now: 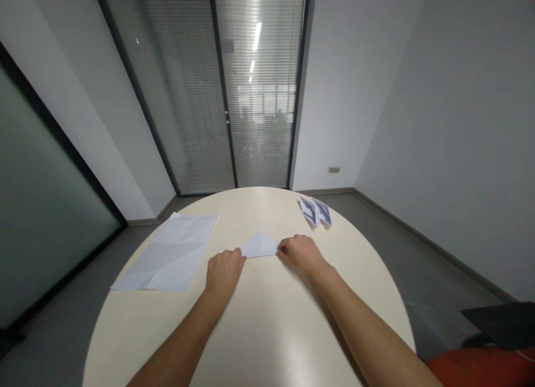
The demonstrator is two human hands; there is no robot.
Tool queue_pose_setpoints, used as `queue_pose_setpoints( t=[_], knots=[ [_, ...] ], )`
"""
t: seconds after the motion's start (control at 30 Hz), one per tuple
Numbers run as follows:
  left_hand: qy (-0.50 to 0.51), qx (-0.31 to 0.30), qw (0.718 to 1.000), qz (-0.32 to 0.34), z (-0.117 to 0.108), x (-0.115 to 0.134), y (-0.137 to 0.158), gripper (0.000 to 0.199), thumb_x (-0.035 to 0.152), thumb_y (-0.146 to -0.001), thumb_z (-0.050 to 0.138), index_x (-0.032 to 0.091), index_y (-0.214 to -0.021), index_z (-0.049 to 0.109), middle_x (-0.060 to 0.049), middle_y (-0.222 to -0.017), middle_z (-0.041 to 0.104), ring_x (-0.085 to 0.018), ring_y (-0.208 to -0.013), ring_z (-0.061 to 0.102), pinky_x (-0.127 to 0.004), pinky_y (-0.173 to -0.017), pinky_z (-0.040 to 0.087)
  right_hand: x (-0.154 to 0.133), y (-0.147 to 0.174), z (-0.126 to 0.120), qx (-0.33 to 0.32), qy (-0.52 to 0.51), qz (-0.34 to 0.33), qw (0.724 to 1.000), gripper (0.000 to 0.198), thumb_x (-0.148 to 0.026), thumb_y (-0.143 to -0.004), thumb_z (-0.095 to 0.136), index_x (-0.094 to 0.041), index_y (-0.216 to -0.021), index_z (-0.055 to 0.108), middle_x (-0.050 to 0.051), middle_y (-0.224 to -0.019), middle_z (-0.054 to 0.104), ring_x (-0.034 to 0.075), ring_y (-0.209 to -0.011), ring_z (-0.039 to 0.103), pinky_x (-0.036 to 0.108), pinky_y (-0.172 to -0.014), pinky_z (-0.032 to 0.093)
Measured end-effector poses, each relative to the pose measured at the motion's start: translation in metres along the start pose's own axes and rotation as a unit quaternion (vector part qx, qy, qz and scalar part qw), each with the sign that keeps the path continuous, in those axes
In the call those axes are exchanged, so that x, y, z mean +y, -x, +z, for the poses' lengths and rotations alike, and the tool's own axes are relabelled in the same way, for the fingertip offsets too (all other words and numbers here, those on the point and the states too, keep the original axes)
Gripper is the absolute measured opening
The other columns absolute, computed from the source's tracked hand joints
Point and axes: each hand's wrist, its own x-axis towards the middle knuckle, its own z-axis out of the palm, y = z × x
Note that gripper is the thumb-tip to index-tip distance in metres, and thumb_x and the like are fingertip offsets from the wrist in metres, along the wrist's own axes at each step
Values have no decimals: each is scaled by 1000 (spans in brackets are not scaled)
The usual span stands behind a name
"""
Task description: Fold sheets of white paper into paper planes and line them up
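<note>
A small folded sheet of white paper point(259, 246) lies in the middle of the table, its top peaked and its near edge straight. My left hand point(224, 271) pinches its left corner between thumb and fingers. At the opposite corner my right hand point(301, 253) is closed on the paper, with the fingertips curled in. A vertical crease shows near the middle of the folded piece. The corners themselves are partly hidden by my fingers.
On the left of the round cream table point(251, 331) lies a larger creased white sheet point(169, 253). Two folded paper shapes point(315, 211) stand at the back right. A red chair seat point(480, 367) and a dark flat object point(501, 324) are at the lower right.
</note>
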Motion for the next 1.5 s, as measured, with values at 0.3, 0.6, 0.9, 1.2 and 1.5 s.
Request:
queue_pose_setpoints(
  t=[0.3,0.6,0.9,1.2,1.5],
  knots=[
    [-6,5,1000,-1,-2,1,1,29,36,-103,45,19,-105,69,-13,-96,75,-30,-91,73,-35,-72,50,0,3,3,13,-15,-40,999,18,-32,-89,59,-23,-93,74,8,-100,74,24,-91,69,29,-73,44],
    [-2,-3,1000,-1,-4,1,0,30,35,-104,42,20,-107,67,-13,-99,75,-30,-91,73,-35,-72,50,2,2,3,15,-38,-51,998,27,-38,-95,54,-22,-97,77,8,-103,74,23,-99,68,29,-80,45],
    [-5,5,1000,8,-3,0,0,30,19,-102,37,20,-108,66,-12,-97,74,-27,-90,73,-34,-73,49,4,-1,2,12,-25,-47,999,34,-40,-100,48,-23,-99,78,8,-101,78,23,-92,71,29,-76,46],
    [-6,32,999,19,0,-4,-1,30,9,-96,39,19,-109,65,-10,-103,71,-24,-95,69,-32,-74,49,6,-2,10,34,-67,-55,996,37,-15,-87,53,-28,-116,73,4,-116,74,21,-105,69,26,-83,46],
    [25,101,994,15,6,-13,-5,28,15,-98,43,21,-114,66,-8,-110,69,-24,-105,65,-30,-78,50,9,-7,12,100,-161,-1,982,35,-15,-92,52,-23,-120,70,4,-119,73,20,-108,68,27,-94,48]
  ],
)
